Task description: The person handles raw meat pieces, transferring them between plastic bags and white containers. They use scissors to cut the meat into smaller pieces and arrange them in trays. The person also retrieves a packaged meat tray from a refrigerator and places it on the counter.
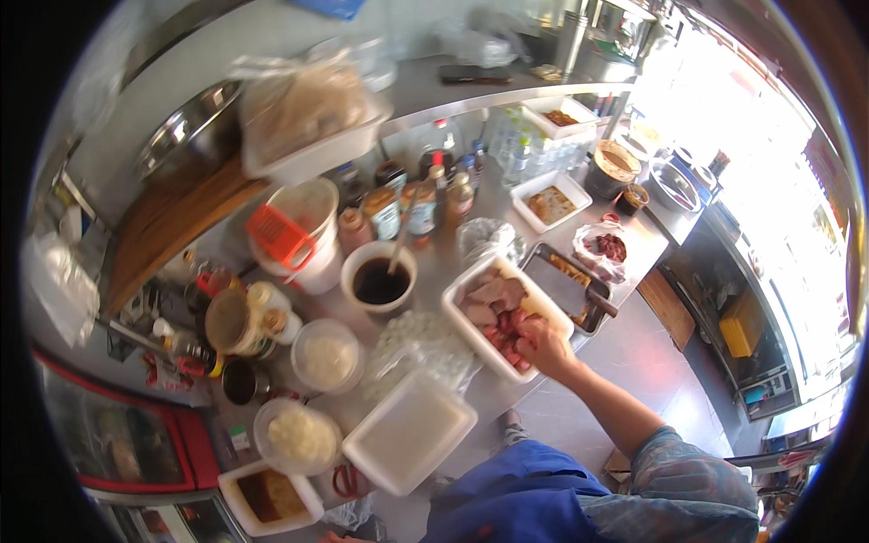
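My right hand (546, 347) reaches into a white plastic tray (451, 298) of raw meat at the near edge of the steel table. Its fingers are down among small red meat pieces (502, 336); whether they grip any is blurred. Larger pale slices of meat (499, 293) lie at the tray's far end. Only a sliver of what looks like my left hand (341, 538) shows at the bottom edge, the rest cut off. A second white tray (411, 431), holding nothing visible, is to the left of the meat, beside a clear plastic bag (421, 346).
A bowl of dark liquid (380, 282) with a utensil stands behind the bag. Left are tubs of pale food (302, 438) and red-handled scissors (346, 480). A metal tray (567, 285) and bagged dark meat (607, 249) lie right. Sauce bottles (459, 197) stand under a shelf (434, 105).
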The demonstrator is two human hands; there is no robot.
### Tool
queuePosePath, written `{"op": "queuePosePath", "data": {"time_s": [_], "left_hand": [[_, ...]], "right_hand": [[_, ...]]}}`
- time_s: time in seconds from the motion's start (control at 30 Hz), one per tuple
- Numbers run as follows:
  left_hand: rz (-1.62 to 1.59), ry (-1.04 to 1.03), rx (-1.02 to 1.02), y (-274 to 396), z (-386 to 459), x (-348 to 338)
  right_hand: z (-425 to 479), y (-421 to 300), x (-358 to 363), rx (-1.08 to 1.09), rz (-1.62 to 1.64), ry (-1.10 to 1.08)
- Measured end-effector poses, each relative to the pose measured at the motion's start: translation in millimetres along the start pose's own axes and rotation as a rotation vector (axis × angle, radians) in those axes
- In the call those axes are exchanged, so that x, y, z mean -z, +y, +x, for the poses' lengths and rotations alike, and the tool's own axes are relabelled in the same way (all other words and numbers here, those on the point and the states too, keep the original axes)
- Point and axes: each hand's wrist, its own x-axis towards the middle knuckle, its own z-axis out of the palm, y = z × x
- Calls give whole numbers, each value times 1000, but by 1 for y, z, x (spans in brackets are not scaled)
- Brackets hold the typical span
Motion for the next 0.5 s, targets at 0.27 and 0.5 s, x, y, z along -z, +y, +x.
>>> {"op": "queuePosePath", "data": {"time_s": [0.27,0.5], "left_hand": [[-278,-959,-222,234,-195,-184],[-394,-1381,432,332,-294,-283]], "right_hand": [[71,154,22,-59,-470,-454],[87,167,49,20,-258,-527]]}}
